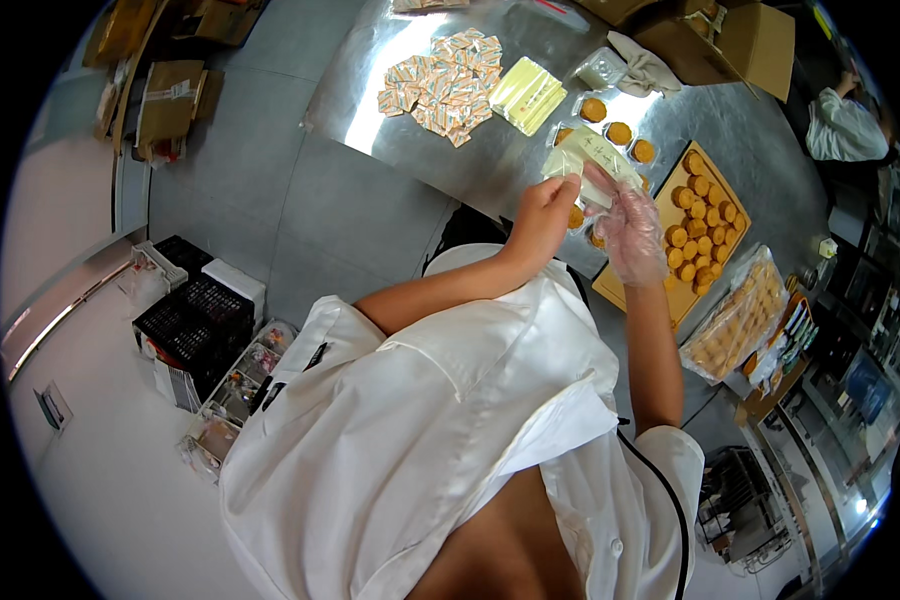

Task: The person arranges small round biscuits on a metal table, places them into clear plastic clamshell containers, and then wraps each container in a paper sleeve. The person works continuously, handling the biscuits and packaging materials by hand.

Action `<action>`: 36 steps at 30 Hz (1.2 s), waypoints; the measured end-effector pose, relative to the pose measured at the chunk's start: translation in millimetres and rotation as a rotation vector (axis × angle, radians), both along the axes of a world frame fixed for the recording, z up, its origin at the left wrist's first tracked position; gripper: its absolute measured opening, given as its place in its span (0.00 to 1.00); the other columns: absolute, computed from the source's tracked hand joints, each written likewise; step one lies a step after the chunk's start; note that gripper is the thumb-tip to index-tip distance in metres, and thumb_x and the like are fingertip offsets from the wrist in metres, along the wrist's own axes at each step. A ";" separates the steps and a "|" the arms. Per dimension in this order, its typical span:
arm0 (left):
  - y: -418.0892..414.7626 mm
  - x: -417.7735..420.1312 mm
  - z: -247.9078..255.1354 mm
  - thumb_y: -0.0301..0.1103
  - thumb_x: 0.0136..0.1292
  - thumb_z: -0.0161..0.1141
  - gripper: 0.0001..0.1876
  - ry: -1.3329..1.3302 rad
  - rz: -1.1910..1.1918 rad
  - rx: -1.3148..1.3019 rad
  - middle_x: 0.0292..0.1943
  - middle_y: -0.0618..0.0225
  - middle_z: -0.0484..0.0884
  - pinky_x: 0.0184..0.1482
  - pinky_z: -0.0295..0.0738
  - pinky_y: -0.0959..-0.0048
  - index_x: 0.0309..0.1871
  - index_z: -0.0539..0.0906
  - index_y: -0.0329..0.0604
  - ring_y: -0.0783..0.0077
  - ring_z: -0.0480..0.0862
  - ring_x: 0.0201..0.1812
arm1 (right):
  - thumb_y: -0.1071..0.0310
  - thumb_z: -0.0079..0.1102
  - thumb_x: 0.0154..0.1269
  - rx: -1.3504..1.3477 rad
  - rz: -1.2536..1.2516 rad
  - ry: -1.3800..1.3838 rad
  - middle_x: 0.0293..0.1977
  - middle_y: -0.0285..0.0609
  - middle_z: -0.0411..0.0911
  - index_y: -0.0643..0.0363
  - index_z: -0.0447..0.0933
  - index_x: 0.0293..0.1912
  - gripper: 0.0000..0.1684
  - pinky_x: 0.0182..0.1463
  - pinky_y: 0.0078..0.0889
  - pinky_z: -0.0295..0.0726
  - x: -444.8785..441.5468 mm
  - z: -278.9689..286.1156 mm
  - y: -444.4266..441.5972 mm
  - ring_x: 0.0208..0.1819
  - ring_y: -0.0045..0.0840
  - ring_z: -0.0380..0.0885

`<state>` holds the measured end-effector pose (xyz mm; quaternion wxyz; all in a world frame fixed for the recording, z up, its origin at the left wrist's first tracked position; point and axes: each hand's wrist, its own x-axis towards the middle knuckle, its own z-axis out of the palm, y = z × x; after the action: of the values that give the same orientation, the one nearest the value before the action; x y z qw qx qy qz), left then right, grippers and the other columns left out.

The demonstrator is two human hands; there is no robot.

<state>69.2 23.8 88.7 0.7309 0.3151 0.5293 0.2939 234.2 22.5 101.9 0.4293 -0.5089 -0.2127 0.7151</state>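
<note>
My left hand point(546, 217), bare, pinches the near edge of a pale green printed packaging bag point(596, 157). My right hand point(631, 229), in a clear plastic glove, is at the other side of the same bag, its fingers partly hidden at the bag's opening. Around and beneath my hands, round golden pastries point(618, 133) sit in clear plastic trays on the steel table. A stack of yellow-green bags point(528, 96) and a pile of small printed sachets point(450, 90) lie to the left. To the right, more pastries point(696, 227) cover a wooden board point(736, 238).
A steel table point(487, 161) stands before me. At its back are an open cardboard box point(757, 45), a cloth point(641, 67) and clear plastic containers point(601, 69). A bagged tray of pastries point(742, 319) is at right. Another person point(844, 127) is at far right.
</note>
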 end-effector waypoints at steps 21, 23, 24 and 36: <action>17.7 -25.1 -58.8 0.39 0.71 0.60 0.13 -0.542 0.805 -0.108 0.47 0.60 0.76 0.53 0.78 0.60 0.52 0.72 0.44 0.64 0.80 0.47 | 0.73 0.60 0.59 0.301 0.732 -0.521 0.51 0.52 0.81 0.52 0.41 0.78 0.54 0.38 0.31 0.80 -52.6 12.6 3.9 0.28 0.28 0.78; 15.4 -33.6 -79.1 0.42 0.74 0.56 0.12 -0.449 0.856 -0.191 0.43 0.65 0.75 0.51 0.77 0.61 0.49 0.73 0.45 0.65 0.79 0.45 | 0.73 0.60 0.59 0.371 0.747 -0.475 0.54 0.51 0.80 0.50 0.40 0.78 0.54 0.38 0.31 0.81 -61.2 4.7 3.9 0.29 0.27 0.79; 12.0 -43.0 -96.6 0.43 0.75 0.54 0.12 -0.465 0.886 -0.236 0.41 0.66 0.75 0.51 0.77 0.61 0.48 0.73 0.45 0.66 0.78 0.44 | 0.72 0.60 0.61 0.348 0.713 -0.413 0.49 0.48 0.83 0.50 0.53 0.76 0.46 0.40 0.28 0.81 -63.6 1.8 2.1 0.30 0.26 0.79; 24.2 -88.8 -102.6 0.53 0.73 0.53 0.18 -0.675 0.888 -0.268 0.35 0.66 0.77 0.44 0.76 0.65 0.43 0.73 0.47 0.64 0.78 0.37 | 0.55 0.66 0.59 0.502 0.663 -1.617 0.56 0.51 0.74 0.59 0.71 0.61 0.33 0.53 0.48 0.78 -14.9 -145.3 68.8 0.50 0.46 0.79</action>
<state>-19.6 48.0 -13.9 0.6995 -0.1442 0.3806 0.5874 219.3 91.3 -43.4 0.0196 -0.6598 -0.7340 0.1595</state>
